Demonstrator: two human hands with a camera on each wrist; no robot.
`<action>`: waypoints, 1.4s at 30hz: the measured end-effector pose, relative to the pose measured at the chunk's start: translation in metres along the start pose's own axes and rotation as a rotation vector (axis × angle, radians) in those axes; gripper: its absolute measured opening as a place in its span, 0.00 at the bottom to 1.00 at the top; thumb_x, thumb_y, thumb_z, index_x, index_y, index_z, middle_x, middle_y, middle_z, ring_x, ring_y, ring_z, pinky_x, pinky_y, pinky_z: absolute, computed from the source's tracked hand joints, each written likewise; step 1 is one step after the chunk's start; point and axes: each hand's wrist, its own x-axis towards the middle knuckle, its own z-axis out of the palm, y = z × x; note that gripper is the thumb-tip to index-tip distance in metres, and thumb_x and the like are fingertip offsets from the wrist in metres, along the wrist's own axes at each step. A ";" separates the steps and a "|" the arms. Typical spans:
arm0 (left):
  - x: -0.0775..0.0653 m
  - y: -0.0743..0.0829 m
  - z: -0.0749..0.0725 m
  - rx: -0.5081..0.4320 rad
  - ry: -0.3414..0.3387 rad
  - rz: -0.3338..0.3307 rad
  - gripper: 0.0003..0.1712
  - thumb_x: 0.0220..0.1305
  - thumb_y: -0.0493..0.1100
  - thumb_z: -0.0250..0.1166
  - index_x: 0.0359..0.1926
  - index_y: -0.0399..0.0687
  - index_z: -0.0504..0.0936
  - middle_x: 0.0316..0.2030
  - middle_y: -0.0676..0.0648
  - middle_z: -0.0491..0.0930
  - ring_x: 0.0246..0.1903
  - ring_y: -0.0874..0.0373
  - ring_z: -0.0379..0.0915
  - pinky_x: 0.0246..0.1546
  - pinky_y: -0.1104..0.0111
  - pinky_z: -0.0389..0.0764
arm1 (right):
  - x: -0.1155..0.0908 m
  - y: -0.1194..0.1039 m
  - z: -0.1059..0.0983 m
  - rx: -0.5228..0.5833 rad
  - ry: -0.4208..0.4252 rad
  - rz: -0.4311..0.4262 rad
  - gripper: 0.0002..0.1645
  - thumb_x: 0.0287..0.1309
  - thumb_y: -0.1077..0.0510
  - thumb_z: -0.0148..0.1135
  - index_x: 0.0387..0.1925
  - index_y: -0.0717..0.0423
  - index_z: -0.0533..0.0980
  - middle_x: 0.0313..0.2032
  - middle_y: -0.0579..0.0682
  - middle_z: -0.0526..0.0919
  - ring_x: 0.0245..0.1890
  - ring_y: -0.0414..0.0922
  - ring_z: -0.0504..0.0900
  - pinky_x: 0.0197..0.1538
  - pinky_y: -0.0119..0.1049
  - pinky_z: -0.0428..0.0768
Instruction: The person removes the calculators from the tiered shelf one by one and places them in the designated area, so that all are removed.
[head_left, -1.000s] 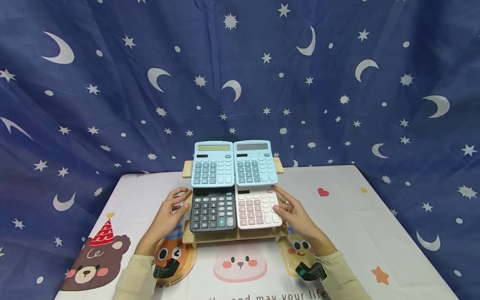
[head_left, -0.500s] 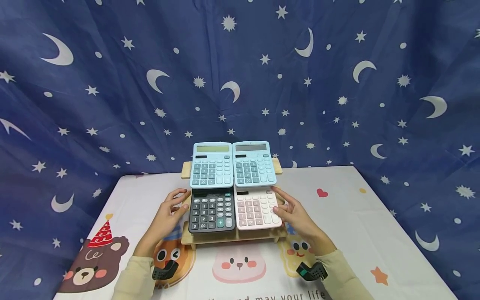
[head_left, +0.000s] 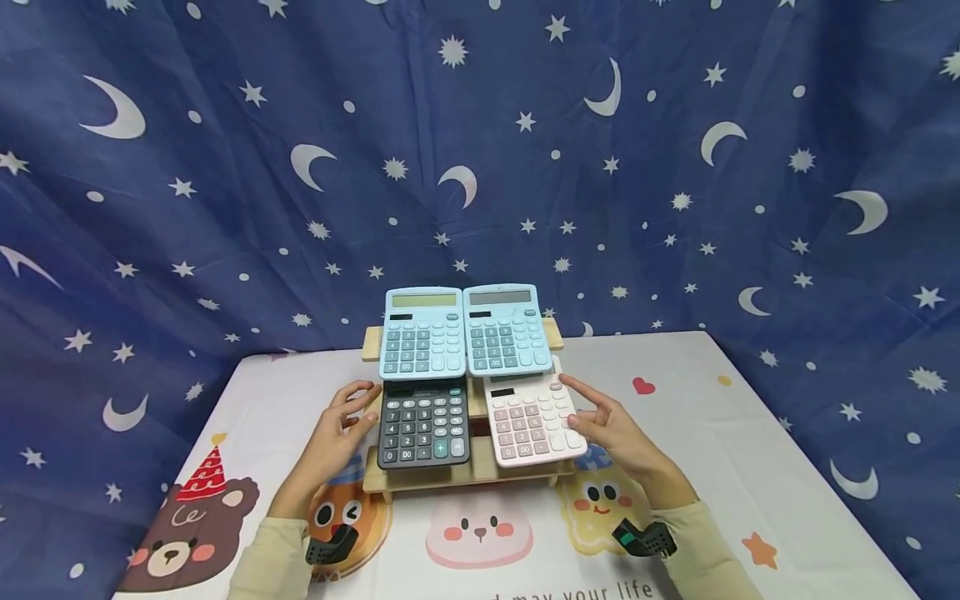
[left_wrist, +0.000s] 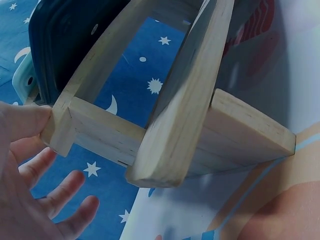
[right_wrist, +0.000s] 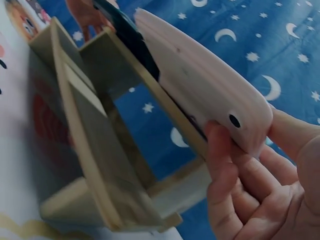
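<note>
My right hand [head_left: 618,425] grips a pale pink calculator [head_left: 525,421] by its right edge. In the right wrist view, its fingers press the back of that pink calculator [right_wrist: 200,70] and the thumb lies on the other side. The calculator is tilted, its top corner partly hidden behind a light blue calculator [head_left: 506,333]. My left hand [head_left: 333,433] pinches the left end of a wooden stand [head_left: 450,477], beside a black calculator [head_left: 423,425]. In the left wrist view the left hand's thumb [left_wrist: 30,120] touches the wood, with the other fingers spread below.
Another light blue calculator [head_left: 422,333] leans on the stand's upper tier, left of the first blue one. The stand rests on a white tablecloth [head_left: 675,400] with cartoon prints. A dark blue curtain [head_left: 480,125] with moons and stars hangs behind.
My right hand has shifted the pink calculator right and tilted it away from the black one, opening a gap between them. My left hand stays at the stand's left end.
</note>
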 end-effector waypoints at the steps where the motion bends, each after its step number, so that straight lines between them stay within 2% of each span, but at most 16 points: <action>1: 0.000 0.000 0.000 -0.001 0.000 0.001 0.26 0.74 0.39 0.58 0.68 0.31 0.71 0.70 0.34 0.65 0.71 0.36 0.60 0.55 0.51 0.72 | -0.002 -0.001 -0.002 -0.005 -0.007 0.003 0.43 0.73 0.64 0.53 0.81 0.56 0.45 0.50 0.44 0.89 0.48 0.41 0.89 0.49 0.35 0.85; 7: -0.002 0.000 0.000 0.013 0.012 0.005 0.26 0.74 0.39 0.58 0.68 0.32 0.72 0.69 0.34 0.66 0.70 0.35 0.61 0.55 0.48 0.72 | -0.011 -0.006 -0.019 -0.031 -0.023 0.017 0.42 0.73 0.64 0.53 0.80 0.58 0.46 0.52 0.42 0.88 0.49 0.40 0.88 0.49 0.33 0.85; 11: -0.001 0.002 0.001 0.007 0.009 0.003 0.26 0.74 0.38 0.58 0.68 0.32 0.71 0.70 0.34 0.66 0.70 0.35 0.60 0.56 0.48 0.72 | -0.017 -0.009 -0.033 -0.054 -0.005 0.014 0.41 0.74 0.65 0.52 0.80 0.57 0.47 0.53 0.39 0.87 0.47 0.39 0.89 0.48 0.33 0.85; 18: 0.001 0.002 0.003 -0.011 0.005 0.000 0.26 0.74 0.38 0.58 0.69 0.31 0.70 0.70 0.33 0.64 0.71 0.36 0.60 0.57 0.48 0.72 | -0.033 -0.016 -0.059 -0.097 -0.005 -0.047 0.36 0.76 0.66 0.46 0.80 0.58 0.50 0.52 0.41 0.88 0.46 0.38 0.89 0.48 0.31 0.85; 23: 0.000 0.003 0.002 -0.001 0.003 -0.007 0.27 0.74 0.39 0.58 0.69 0.31 0.70 0.71 0.34 0.64 0.71 0.34 0.59 0.57 0.45 0.72 | -0.041 -0.016 -0.073 -0.070 -0.001 -0.076 0.35 0.77 0.68 0.42 0.80 0.59 0.49 0.55 0.40 0.86 0.49 0.38 0.88 0.48 0.32 0.85; 26: -0.001 0.003 0.001 0.003 0.002 -0.008 0.27 0.75 0.40 0.58 0.69 0.32 0.70 0.71 0.34 0.64 0.71 0.34 0.59 0.57 0.46 0.72 | -0.045 -0.016 -0.078 -0.055 0.021 -0.074 0.35 0.76 0.69 0.42 0.79 0.60 0.49 0.57 0.38 0.85 0.50 0.37 0.87 0.48 0.32 0.85; 34: -0.001 0.004 0.003 -0.010 0.002 -0.003 0.26 0.74 0.38 0.58 0.69 0.33 0.71 0.70 0.34 0.65 0.70 0.36 0.60 0.54 0.55 0.72 | -0.052 -0.015 -0.086 -0.070 0.109 -0.044 0.35 0.76 0.66 0.45 0.80 0.56 0.51 0.55 0.37 0.85 0.49 0.36 0.87 0.47 0.31 0.85; 42: 0.000 0.003 -0.001 -0.020 -0.005 -0.007 0.26 0.74 0.38 0.57 0.69 0.35 0.71 0.70 0.35 0.64 0.71 0.36 0.59 0.57 0.48 0.72 | -0.050 -0.014 -0.092 -0.097 0.138 -0.029 0.35 0.78 0.63 0.44 0.80 0.56 0.48 0.56 0.34 0.84 0.49 0.35 0.87 0.48 0.30 0.84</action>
